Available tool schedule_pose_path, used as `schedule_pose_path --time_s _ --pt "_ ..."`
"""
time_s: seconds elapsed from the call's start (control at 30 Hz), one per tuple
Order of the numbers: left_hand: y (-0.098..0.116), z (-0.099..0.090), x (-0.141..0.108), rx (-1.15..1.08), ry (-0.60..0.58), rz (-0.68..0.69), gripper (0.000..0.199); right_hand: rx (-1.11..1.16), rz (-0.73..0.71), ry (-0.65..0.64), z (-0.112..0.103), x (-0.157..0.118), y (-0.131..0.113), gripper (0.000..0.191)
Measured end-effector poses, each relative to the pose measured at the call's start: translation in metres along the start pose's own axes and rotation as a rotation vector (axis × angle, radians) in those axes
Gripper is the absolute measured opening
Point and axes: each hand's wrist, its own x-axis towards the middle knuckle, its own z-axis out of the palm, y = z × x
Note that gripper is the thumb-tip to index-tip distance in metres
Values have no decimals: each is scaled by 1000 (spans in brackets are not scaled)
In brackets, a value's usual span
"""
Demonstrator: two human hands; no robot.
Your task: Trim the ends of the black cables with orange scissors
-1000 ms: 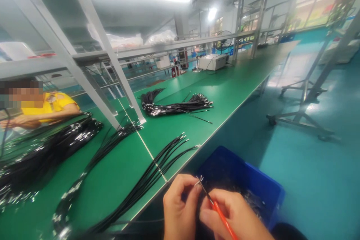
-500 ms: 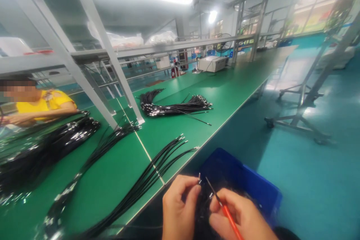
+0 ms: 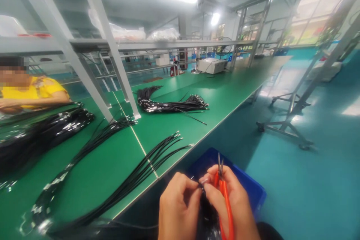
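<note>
My left hand [image 3: 177, 204] pinches the end of a thin black cable [image 3: 200, 185] between thumb and forefinger. My right hand [image 3: 239, 198] has red-handled scissors [image 3: 230, 213] tucked in its palm, the narrow pointed blades upward and slightly apart. Its thumb and forefinger meet at the same cable end, where a small pale tip shows. Below both hands a blue bin [image 3: 254, 191] holds dark, shiny material that I cannot make out. Left of my hands, a bundle of black cables [image 3: 135, 170] with metal tips lies on the green table [image 3: 112, 168].
More black cable bundles lie farther back [image 3: 168, 105] and at the left [image 3: 47, 138]. Grey shelf posts [image 3: 119, 52] rise from the table. A co-worker in a yellow top [image 3: 42, 90] sits across at the left. A wheeled metal frame [image 3: 284, 129] stands on the floor at right.
My right hand has moved left to the cable end at my left hand. The scissors have turned from pointing at the cable to pointing upward within the palm. The view has shifted slightly.
</note>
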Motion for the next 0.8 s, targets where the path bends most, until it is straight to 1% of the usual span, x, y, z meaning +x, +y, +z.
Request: schedule_pose_path --time_s 0.07,0.17,0.4,0.5,0.6,0.67,0.7,0.77,0.8 --pt "2 0 -1 28 15 4 16 -11 -9 21 4 -3 0 21" --pt "3 0 -1 32 26 -18 15 -48 -19 11 7 -6 -1 20" --pt "3 -2 0 9 29 -37 14 -81 -25 -16 6 -6 3 20" --pt "-2 -7 3 -17 -45 -32 14 -141 -43 -17 3 -3 8 20" --pt "-7 -14 10 -96 -126 -104 11 -194 -58 -65 -5 2 6 25" --pt "-9 -19 14 -186 -135 -166 9 -245 -39 -169 -13 5 -2 27" --pt "-9 -21 16 -239 -132 -187 9 -268 3 -265 -18 6 -7 27" --pt "-11 -24 18 -340 -122 -219 9 -269 170 -528 -26 6 -19 35" --pt "-12 -25 18 -383 -124 -235 10 -261 260 -637 -30 5 -25 40"
